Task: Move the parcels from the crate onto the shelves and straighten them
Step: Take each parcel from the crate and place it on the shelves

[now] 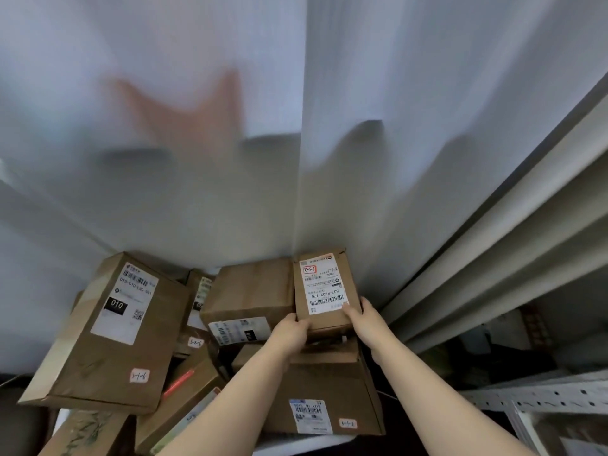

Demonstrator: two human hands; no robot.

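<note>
Forearms come in from the bottom edge, both stretched forward and converging. My left hand (292, 330) is clamped on the near left corner of the small parcel (324, 287), fingers curled round it. My right hand (363, 319) grips the near right edge, thumb on the label by the barcode. So it's a two-hand hold, one at each corner.

The parcel is on top of the pile, tipped up, its far end at the white curtain (329, 126). It sits just beside a brown parcel (250, 291) on its left and over a wider box (322, 390). I can't make out the crate walls.

Plan:
- Lift straight up first so the neighbours don't drag.
- Keep both hands level.
- Swing right to the shelf (526, 393).
- Set it down square to the front rail, label out.

The red-boxed handwritten code probably gives the slot, so I'll read it before placing.
</note>
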